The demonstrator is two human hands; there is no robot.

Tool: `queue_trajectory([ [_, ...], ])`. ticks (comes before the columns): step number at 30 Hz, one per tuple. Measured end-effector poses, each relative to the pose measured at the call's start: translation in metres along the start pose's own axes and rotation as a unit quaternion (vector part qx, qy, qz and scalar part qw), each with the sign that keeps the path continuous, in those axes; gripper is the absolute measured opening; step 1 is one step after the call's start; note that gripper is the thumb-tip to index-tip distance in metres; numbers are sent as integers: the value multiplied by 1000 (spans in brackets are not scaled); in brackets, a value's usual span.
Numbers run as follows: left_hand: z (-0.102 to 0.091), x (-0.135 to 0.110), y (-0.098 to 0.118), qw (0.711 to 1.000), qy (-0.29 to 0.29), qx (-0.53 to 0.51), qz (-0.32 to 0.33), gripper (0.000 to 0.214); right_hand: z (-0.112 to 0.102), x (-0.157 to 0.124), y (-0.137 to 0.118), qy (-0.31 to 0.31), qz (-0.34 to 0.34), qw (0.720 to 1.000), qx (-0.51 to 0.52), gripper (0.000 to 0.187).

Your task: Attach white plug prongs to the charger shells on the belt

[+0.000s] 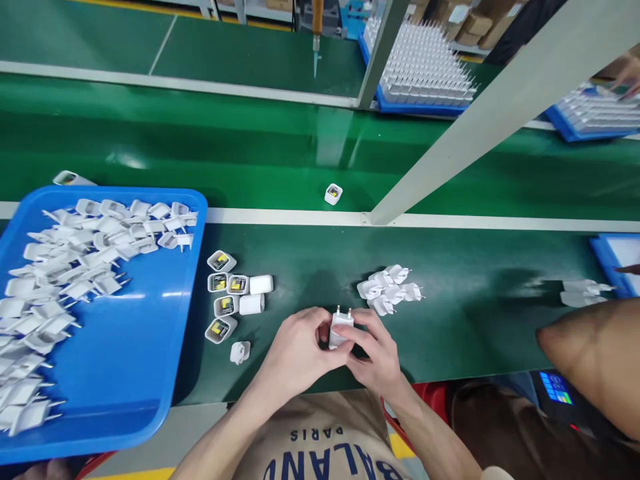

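Between my two hands, near the front edge of the green bench, is a white two-pin charger plug (341, 328) with its pins pointing away from me. My left hand (304, 343) closes on its left side, and my right hand (374, 347) grips it from the right with fingers across its face. To the left lie several open white charger housings (220, 329) with yellow and dark parts inside. One small white plug cap (240, 352) sits just below them. Beyond my right hand is a small heap of white plugs (389, 289).
A blue tray (187, 280) of white plug caps (85, 260) stands at left. One housing (333, 194) rests on the green conveyor belt (250, 167). A slanted metal post (480, 127) rises at right. A co-worker's arm (595, 363) reaches in near two plugs (583, 292).
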State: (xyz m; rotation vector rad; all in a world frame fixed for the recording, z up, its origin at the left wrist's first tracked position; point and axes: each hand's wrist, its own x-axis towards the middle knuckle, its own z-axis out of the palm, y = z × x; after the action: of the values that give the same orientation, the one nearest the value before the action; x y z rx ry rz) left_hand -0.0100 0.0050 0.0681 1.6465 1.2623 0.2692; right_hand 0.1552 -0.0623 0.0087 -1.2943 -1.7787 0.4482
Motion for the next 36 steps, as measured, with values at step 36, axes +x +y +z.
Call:
queue_trajectory([
  [36,-216,-50,-190,862,384,327,-57,37,19,144,-2,-321,-172,890,-273,54],
])
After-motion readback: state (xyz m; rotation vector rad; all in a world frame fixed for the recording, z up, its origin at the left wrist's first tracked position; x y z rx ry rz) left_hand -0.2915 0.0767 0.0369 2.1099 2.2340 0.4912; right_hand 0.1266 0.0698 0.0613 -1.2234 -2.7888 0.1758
